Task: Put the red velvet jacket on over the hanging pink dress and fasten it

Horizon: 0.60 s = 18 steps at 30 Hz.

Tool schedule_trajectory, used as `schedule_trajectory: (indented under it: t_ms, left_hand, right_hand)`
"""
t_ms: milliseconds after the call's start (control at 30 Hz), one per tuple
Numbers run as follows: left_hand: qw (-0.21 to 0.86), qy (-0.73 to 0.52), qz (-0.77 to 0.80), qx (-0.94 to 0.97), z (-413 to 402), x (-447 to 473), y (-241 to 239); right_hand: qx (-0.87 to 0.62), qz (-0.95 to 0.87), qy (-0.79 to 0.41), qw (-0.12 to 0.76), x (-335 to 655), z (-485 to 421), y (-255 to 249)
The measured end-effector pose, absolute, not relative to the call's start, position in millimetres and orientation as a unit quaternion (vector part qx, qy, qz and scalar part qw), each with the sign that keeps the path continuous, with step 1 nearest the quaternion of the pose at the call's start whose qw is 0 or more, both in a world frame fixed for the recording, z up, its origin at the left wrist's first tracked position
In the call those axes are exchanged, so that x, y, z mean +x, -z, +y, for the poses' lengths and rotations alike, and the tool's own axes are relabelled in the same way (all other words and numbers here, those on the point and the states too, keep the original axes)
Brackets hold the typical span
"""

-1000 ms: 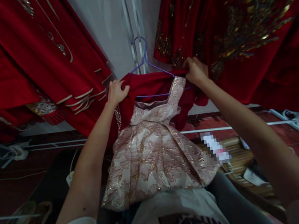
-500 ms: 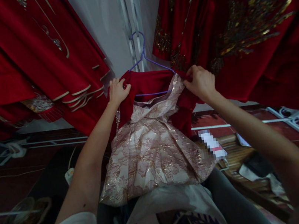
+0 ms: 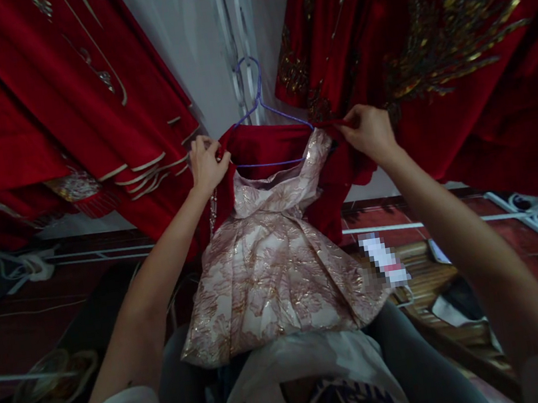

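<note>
A purple wire hanger (image 3: pixel 259 85) hangs from a white strap in front of me. On it are a red garment (image 3: pixel 260 141) and, over that, a pale pink dress (image 3: pixel 269 269) with a shiny gold floral pattern. The dress has one shoulder strap over the hanger's right arm; its skirt spreads down to my lap. My left hand (image 3: pixel 210 163) is closed on the red garment's left shoulder edge. With thumb and fingers, my right hand (image 3: pixel 373 133) pinches the red garment on the opposite side, holding a strip of it stretched away from the hanger.
Red embroidered clothes (image 3: pixel 151 125) hang at left, and gold-sequinned red ones (image 3: pixel 411 72) at right. A bamboo bench (image 3: pixel 428 302) holds a blurred-out phone (image 3: pixel 383 258) and dark cloth (image 3: pixel 460 297). A clear food container (image 3: pixel 53 378) lies at lower left. White rack bars (image 3: pixel 454 219) run low behind.
My right hand has moved right and slightly up, drawing the red cloth taut. My left hand has shifted slightly left. The red garment's neckline is spread wider.
</note>
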<state>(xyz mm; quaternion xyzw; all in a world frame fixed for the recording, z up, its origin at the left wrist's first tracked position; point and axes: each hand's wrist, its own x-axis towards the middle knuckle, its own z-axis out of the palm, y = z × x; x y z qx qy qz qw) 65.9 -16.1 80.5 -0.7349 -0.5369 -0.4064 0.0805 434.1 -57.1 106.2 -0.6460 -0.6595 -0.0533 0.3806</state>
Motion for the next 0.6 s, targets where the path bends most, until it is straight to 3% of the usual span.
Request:
schedule_trajectory:
  t_ms: [167, 267, 433, 600]
  left_hand:
    - [0.031, 0.412, -0.523, -0.745, -18.6, 68.3, -81.0]
    - [-0.011, 0.415, -0.503, -0.758, -16.9, 91.9, -68.7]
    - [-0.111, 0.437, -0.43, -0.782, -21.0, 138.3, -47.3]
    - [-0.201, 0.468, -0.394, -0.765, -32.8, 140.4, -36.8]
  right_hand:
    - [-0.634, -0.624, -0.098, 0.447, 410.0, -30.9, -106.8]
    - [-0.624, -0.595, -0.087, 0.499, 368.9, -21.6, -100.4]
    - [-0.503, -0.724, -0.156, 0.445, 290.6, -33.4, -73.8]
    - [-0.474, -0.694, -0.211, 0.5, 271.1, -43.1, -54.3]
